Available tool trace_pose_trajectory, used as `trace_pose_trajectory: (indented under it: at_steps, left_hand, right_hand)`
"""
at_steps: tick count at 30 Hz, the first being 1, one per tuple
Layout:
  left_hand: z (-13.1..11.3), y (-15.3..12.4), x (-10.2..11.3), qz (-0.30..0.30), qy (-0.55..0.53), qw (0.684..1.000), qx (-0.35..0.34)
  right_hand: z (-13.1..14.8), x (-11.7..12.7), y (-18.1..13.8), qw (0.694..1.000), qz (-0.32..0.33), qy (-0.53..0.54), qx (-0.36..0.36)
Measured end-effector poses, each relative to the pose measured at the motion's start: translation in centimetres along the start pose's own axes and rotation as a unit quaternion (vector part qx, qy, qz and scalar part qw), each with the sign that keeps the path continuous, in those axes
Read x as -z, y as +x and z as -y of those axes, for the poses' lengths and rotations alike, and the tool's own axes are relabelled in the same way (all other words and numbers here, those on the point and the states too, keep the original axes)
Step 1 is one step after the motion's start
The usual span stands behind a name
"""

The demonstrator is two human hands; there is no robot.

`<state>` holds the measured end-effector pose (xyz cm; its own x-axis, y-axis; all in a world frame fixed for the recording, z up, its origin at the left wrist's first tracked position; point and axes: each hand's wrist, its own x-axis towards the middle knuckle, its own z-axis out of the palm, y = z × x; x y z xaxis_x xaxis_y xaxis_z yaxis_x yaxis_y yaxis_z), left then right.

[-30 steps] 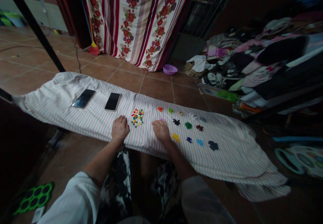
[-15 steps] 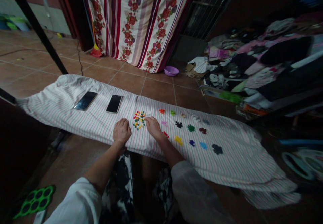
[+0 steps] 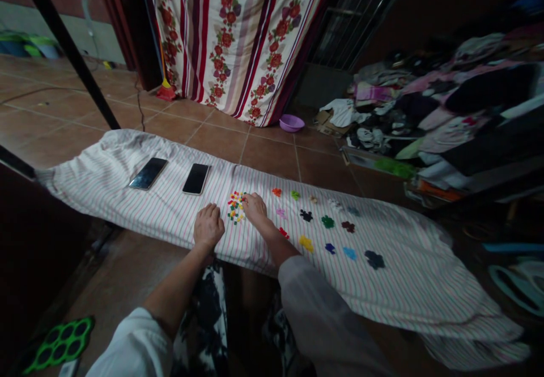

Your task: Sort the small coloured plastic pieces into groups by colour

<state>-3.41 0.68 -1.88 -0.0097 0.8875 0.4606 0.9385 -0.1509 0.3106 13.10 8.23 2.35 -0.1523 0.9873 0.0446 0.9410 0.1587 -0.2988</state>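
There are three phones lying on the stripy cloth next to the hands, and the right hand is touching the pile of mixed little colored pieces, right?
Not quite. The head view shows two phones on the stripy cloth, not three. The rest holds: the right hand touches the pile of mixed colored pieces.

A striped cloth (image 3: 127, 195) covers the bench, bearing two phones (image 3: 148, 173), mixed beads (image 3: 235, 207) and sorted colour piles (image 3: 327, 221).

I can read no writing, label, brand or number anywhere here: my two phones (image 3: 172, 176) lie with dark screens, and the striped cloth (image 3: 127, 195) and flowered curtain (image 3: 238, 37) carry only patterns.
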Motion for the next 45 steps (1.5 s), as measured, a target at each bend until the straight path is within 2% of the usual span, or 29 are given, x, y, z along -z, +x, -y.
trace_pose_trajectory:
  at_steps: [8,12,25,31,38,45]
  left_hand:
    - [0.0,-0.1,0.1,-0.003,-0.012,1.000,0.003]
    - [-0.1,0.0,0.1,0.002,-0.019,1.000,0.007]
    - [0.0,0.0,0.0,0.000,-0.020,1.000,0.003]
    - [0.0,0.0,0.1,0.003,-0.018,1.000,0.006]
    - [-0.1,0.0,0.3,0.005,-0.019,1.000,0.006]
    - [-0.1,0.0,0.3,0.011,-0.033,0.999,0.015]
  right_hand:
    - [-0.2,-0.7,0.4,0.999,-0.036,0.033,0.000]
    - [-0.5,-0.8,0.5,0.998,-0.041,0.042,0.028]
    - [0.2,-0.7,1.1,0.996,-0.006,0.031,0.086]
    - [0.0,-0.8,0.5,0.990,-0.064,0.099,0.081]
    - [-1.8,-0.2,-0.8,0.977,-0.102,0.173,0.076]
    - [-5.7,1.9,-3.6,0.978,-0.094,0.178,0.059]
